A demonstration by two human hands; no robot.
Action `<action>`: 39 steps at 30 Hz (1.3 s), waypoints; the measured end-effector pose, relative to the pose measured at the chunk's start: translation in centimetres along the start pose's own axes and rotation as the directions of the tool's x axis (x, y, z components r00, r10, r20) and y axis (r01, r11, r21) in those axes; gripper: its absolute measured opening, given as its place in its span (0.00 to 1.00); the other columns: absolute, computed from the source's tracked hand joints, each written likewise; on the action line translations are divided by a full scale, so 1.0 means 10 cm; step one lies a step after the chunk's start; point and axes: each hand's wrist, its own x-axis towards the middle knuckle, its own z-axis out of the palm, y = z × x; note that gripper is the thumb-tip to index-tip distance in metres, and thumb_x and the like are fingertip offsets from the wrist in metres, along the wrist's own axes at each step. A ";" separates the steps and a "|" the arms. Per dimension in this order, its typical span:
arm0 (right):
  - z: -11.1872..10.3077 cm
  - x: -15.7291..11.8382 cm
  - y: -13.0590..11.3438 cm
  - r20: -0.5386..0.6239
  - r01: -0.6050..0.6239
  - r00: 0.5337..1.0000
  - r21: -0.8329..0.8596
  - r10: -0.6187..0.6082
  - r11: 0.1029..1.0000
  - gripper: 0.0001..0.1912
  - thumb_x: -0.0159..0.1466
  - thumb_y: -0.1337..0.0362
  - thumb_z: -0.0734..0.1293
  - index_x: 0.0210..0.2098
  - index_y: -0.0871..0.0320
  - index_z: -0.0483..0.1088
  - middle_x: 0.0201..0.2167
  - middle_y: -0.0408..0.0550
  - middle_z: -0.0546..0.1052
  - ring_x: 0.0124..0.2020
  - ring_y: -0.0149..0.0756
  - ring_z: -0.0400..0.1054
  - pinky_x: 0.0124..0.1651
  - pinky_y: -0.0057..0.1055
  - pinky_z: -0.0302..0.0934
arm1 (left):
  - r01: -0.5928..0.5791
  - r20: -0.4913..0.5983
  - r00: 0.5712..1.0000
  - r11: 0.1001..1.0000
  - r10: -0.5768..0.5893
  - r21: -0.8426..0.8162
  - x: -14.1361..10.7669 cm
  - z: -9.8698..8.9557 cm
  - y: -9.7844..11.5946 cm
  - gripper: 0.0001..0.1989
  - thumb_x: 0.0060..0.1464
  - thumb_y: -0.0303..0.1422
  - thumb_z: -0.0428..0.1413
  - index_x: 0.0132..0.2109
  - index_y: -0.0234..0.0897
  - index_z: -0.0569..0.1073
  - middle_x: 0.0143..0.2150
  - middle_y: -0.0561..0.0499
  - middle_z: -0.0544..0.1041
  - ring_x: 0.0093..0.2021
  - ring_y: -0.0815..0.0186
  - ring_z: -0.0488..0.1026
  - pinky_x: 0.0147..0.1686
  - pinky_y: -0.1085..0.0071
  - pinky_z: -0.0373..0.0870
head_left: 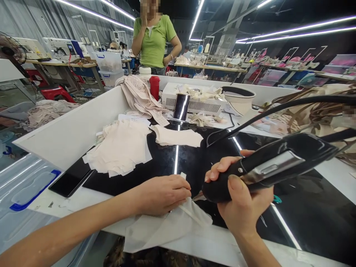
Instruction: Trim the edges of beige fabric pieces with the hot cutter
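Note:
My right hand [244,200] is closed around a black corded hand tool [267,167] with a silver lever on its side. The tool's rounded black end points left, close to my left hand [167,194]. A thin, sheer cream fabric piece [167,226] is pinched in my left fingers and hangs over the table's front edge. What the tool's tip touches is hidden. Beyond my hands, a stack of cream fabric pieces [122,146] and a smaller cream bundle [178,136] lie on the glossy black board [164,159].
A black phone [71,183] lies at the left. Toward the back are a red bottle [154,88], a black cylinder [181,106], a white vented box [191,102] and an oval bin [237,98]. The tool's cable [280,105] runs right. A person in green [155,44] stands opposite.

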 end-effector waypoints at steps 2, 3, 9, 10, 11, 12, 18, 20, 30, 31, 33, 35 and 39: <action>0.00 -0.01 -0.01 -0.002 0.005 1.000 0.005 -0.005 1.000 0.24 0.62 0.58 0.79 0.53 0.51 0.69 0.32 0.40 0.76 0.25 0.34 0.71 0.28 0.33 0.72 | -0.013 0.051 0.999 1.000 0.014 -0.016 0.00 0.00 -0.05 0.11 0.74 0.26 0.49 0.54 0.30 0.76 0.52 0.40 0.78 0.55 0.57 0.75 0.60 0.62 0.75; -0.01 -0.01 -0.01 0.000 0.009 1.000 0.008 -0.009 1.000 0.23 0.62 0.59 0.79 0.53 0.51 0.69 0.32 0.40 0.76 0.25 0.34 0.72 0.28 0.33 0.72 | -0.017 0.063 0.998 1.000 0.018 -0.016 -0.02 0.01 -0.06 0.11 0.75 0.26 0.49 0.54 0.29 0.76 0.52 0.40 0.78 0.55 0.57 0.75 0.60 0.61 0.75; -0.02 -0.02 -0.02 0.019 0.014 1.000 0.001 -0.014 1.000 0.23 0.63 0.59 0.78 0.53 0.50 0.69 0.32 0.40 0.76 0.26 0.34 0.72 0.28 0.34 0.72 | 0.006 0.050 0.999 0.999 -0.004 -0.034 -0.14 -0.02 -0.06 0.13 0.77 0.29 0.47 0.58 0.32 0.74 0.55 0.40 0.77 0.58 0.57 0.74 0.60 0.63 0.74; -0.03 -0.02 -0.02 0.018 0.017 1.000 -0.006 -0.016 1.000 0.23 0.63 0.59 0.78 0.53 0.50 0.69 0.32 0.40 0.76 0.26 0.34 0.72 0.28 0.34 0.72 | 0.008 0.053 0.999 0.999 -0.006 -0.032 -0.15 -0.02 -0.05 0.13 0.77 0.30 0.48 0.59 0.33 0.74 0.55 0.41 0.77 0.58 0.57 0.74 0.59 0.63 0.74; -0.03 -0.02 -0.02 0.018 0.021 1.000 -0.012 -0.021 1.000 0.22 0.63 0.59 0.78 0.53 0.50 0.69 0.32 0.40 0.76 0.25 0.34 0.72 0.28 0.34 0.72 | 0.010 0.059 0.998 1.000 -0.009 -0.027 -0.15 -0.02 -0.05 0.13 0.77 0.31 0.48 0.59 0.34 0.74 0.56 0.41 0.77 0.58 0.57 0.74 0.60 0.64 0.74; -0.04 -0.03 -0.02 0.018 0.026 1.000 -0.017 -0.026 1.000 0.22 0.63 0.59 0.78 0.53 0.50 0.69 0.32 0.40 0.76 0.25 0.34 0.72 0.28 0.35 0.72 | 0.013 0.061 0.998 1.000 -0.012 -0.019 -0.16 -0.01 -0.05 0.13 0.77 0.31 0.48 0.59 0.35 0.74 0.56 0.41 0.76 0.58 0.57 0.74 0.60 0.64 0.74; 0.01 0.02 -0.04 -0.013 0.026 1.000 -0.003 -0.026 1.000 0.22 0.62 0.60 0.78 0.52 0.52 0.70 0.31 0.40 0.76 0.24 0.34 0.71 0.26 0.34 0.71 | 0.020 0.055 0.998 1.000 -0.021 0.017 -0.17 0.03 -0.04 0.12 0.77 0.31 0.50 0.59 0.36 0.75 0.56 0.41 0.76 0.58 0.59 0.75 0.62 0.64 0.74; 0.04 0.05 -0.03 -0.039 0.042 0.998 0.021 -0.041 0.999 0.22 0.61 0.61 0.78 0.51 0.52 0.71 0.30 0.40 0.76 0.24 0.34 0.70 0.25 0.33 0.70 | 0.016 0.046 0.999 0.999 -0.017 0.028 -0.17 0.04 -0.04 0.12 0.76 0.32 0.50 0.59 0.36 0.75 0.56 0.41 0.76 0.58 0.58 0.75 0.63 0.64 0.74; 0.13 0.05 0.05 -0.028 -0.002 1.000 -0.018 0.001 1.000 0.21 0.62 0.62 0.77 0.51 0.51 0.69 0.31 0.38 0.77 0.24 0.33 0.71 0.28 0.33 0.72 | 0.036 0.013 0.999 0.999 -0.036 0.023 -0.19 0.08 -0.06 0.13 0.74 0.32 0.53 0.60 0.39 0.77 0.54 0.41 0.74 0.55 0.57 0.75 0.57 0.64 0.77; 0.13 0.05 0.05 -0.031 -0.007 0.999 -0.019 0.007 1.000 0.21 0.62 0.63 0.77 0.51 0.51 0.69 0.31 0.38 0.77 0.24 0.33 0.71 0.28 0.33 0.72 | 0.040 0.012 0.999 0.999 -0.040 0.021 -0.19 0.08 -0.06 0.13 0.74 0.32 0.53 0.60 0.40 0.77 0.54 0.41 0.74 0.54 0.57 0.75 0.56 0.64 0.77; 0.15 0.08 0.05 -0.038 -0.008 0.999 -0.002 0.008 1.000 0.21 0.61 0.62 0.76 0.51 0.51 0.69 0.30 0.38 0.76 0.24 0.33 0.71 0.27 0.33 0.72 | 0.047 0.009 0.999 0.999 -0.048 0.018 -0.19 0.09 -0.06 0.12 0.74 0.33 0.53 0.59 0.40 0.77 0.54 0.41 0.74 0.53 0.58 0.75 0.54 0.65 0.77; 0.17 0.10 0.06 -0.045 0.005 0.999 0.015 -0.005 1.000 0.22 0.61 0.62 0.77 0.51 0.51 0.68 0.30 0.38 0.76 0.23 0.32 0.71 0.26 0.32 0.71 | 0.052 0.002 0.999 0.998 -0.052 0.016 -0.19 0.09 -0.05 0.13 0.75 0.33 0.52 0.59 0.40 0.77 0.55 0.40 0.73 0.53 0.58 0.75 0.54 0.65 0.77; 0.19 0.10 0.11 -0.040 0.014 0.999 -0.012 -0.015 1.000 0.23 0.61 0.60 0.77 0.52 0.51 0.67 0.31 0.37 0.75 0.23 0.32 0.71 0.27 0.33 0.71 | 0.052 -0.005 0.999 0.998 -0.051 0.033 -0.20 0.08 -0.05 0.13 0.74 0.32 0.53 0.59 0.40 0.77 0.56 0.39 0.72 0.51 0.58 0.74 0.55 0.64 0.77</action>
